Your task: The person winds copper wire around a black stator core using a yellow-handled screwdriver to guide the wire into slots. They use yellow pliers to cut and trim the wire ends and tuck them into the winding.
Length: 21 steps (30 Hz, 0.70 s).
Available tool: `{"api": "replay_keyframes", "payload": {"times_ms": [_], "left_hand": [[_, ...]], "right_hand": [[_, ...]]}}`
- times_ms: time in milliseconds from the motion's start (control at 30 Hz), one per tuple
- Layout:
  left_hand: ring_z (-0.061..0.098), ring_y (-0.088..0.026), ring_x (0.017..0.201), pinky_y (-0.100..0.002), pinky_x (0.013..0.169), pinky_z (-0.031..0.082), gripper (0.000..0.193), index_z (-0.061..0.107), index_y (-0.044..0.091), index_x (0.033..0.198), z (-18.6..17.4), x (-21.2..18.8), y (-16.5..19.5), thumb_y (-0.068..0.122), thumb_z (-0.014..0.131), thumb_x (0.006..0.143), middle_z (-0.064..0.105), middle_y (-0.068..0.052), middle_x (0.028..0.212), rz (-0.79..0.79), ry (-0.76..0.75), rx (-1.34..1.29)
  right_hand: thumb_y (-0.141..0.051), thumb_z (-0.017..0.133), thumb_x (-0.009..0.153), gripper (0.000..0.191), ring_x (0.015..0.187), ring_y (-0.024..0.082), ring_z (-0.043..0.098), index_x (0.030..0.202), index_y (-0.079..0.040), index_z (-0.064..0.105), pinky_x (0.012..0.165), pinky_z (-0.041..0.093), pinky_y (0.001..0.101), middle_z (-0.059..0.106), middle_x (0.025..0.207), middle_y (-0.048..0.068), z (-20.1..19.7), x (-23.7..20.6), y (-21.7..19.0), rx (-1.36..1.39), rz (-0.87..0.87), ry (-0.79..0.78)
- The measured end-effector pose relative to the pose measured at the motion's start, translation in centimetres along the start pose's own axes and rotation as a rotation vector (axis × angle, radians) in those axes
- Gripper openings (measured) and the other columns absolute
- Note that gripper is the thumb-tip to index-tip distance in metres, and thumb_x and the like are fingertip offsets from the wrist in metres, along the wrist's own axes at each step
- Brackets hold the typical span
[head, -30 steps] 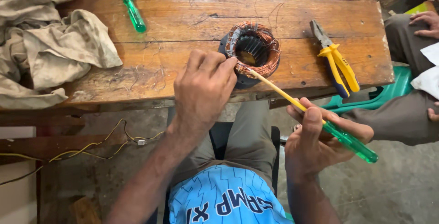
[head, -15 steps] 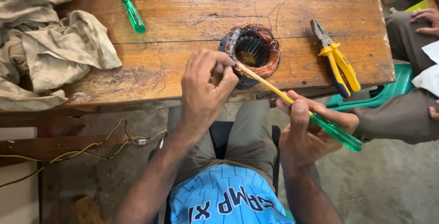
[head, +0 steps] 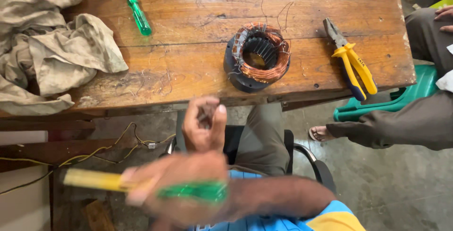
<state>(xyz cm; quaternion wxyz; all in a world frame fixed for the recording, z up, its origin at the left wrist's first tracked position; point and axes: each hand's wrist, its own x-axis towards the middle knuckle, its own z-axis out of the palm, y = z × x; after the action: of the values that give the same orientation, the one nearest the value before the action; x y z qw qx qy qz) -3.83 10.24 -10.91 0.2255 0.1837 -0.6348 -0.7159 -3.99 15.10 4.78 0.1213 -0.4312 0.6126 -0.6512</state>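
- Screwdriver [head: 141, 187], yellow shaft and green handle, sits lowest in view at about 7 o'clock; badly motion-blurred, lying roughly level with the shaft pointing toward 9 o'clock.
- Right hand [head: 181, 188] wraps around the green handle, arm crossing in from 5 o'clock; blur hides the finger detail.
- Left hand [head: 204, 125] just above it, near centre, off the table edge; fingers curled with thumb up, pinched around something small and dark. Cannot tell what it is.
- Chair [head: 302, 158] and trousered knees below the hands; loose yellow wires [head: 89, 155] on the floor at 8 o'clock.
- Wooden table [head: 188, 66] fills the upper half.
- Motor stator [head: 257, 56], dark ring with copper windings, stands just past the table edge at 1 o'clock, touched by neither hand.
- Pliers [head: 351, 63], yellow and blue grips, at 2 o'clock, well apart from the stator.
- Crumpled cloth [head: 52, 51] at 10 o'clock.
- Second green screwdriver [head: 137, 11] at 11 o'clock.
- Another person's leg and sandalled foot [head: 323, 133] at 3 o'clock.
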Motion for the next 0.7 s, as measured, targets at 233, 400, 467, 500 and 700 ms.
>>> {"api": "replay_keyframes", "payload": {"times_ms": [233,400,467,500,700], "left_hand": [[0.047,-0.007,0.084,-0.023,0.071,0.04,0.028,0.058,0.009,0.121,-2.6,0.1,1.6,0.017,0.072,0.099,0.052,0.001,0.098,0.119,0.123,-0.003],[0.058,-0.022,0.103,-0.035,0.093,0.045,0.023,0.07,0.009,0.113,0.7,2.9,5.9,0.022,0.079,0.096,0.065,-0.006,0.107,0.524,-0.116,0.471],[0.057,-0.026,0.101,-0.038,0.091,0.045,0.029,0.073,0.005,0.11,2.2,4.0,6.5,0.025,0.082,0.091,0.065,-0.01,0.103,0.483,-0.135,0.451],[0.058,-0.026,0.101,-0.038,0.091,0.046,0.025,0.074,0.006,0.11,2.5,4.3,6.7,0.024,0.081,0.094,0.066,-0.009,0.103,0.468,-0.129,0.44],[0.06,-0.025,0.1,-0.038,0.092,0.048,0.014,0.074,0.006,0.11,2.8,4.4,6.7,0.018,0.074,0.102,0.069,-0.006,0.103,0.461,-0.108,0.446]], "right_hand": [[-0.003,0.069,0.1,0.023,0.104,0.023,0.076,0.122,-0.009,0.066,0.092,0.067,0.0307,0.067,0.121,0.017,-4.0,-8.5,3.8,-0.455,-0.172,0.286],[-0.009,0.066,0.11,0.032,0.089,0.026,0.077,0.124,-0.009,0.038,0.079,0.069,0.0333,0.07,0.106,0.025,-6.1,-11.8,6.3,-0.449,-0.177,0.983],[-0.01,0.067,0.11,0.032,0.091,0.027,0.076,0.121,-0.008,0.037,0.08,0.069,0.0364,0.068,0.103,0.026,-6.9,-12.4,5.8,-0.488,-0.165,1.062],[-0.011,0.068,0.112,0.032,0.093,0.027,0.076,0.121,-0.008,0.038,0.081,0.069,0.037,0.068,0.104,0.025,-7.1,-12.7,5.6,-0.472,-0.166,1.083],[-0.01,0.071,0.113,0.033,0.094,0.027,0.075,0.121,-0.006,0.039,0.081,0.069,0.0397,0.068,0.105,0.025,-7.4,-14.0,5.8,-0.371,-0.179,1.131]]}}
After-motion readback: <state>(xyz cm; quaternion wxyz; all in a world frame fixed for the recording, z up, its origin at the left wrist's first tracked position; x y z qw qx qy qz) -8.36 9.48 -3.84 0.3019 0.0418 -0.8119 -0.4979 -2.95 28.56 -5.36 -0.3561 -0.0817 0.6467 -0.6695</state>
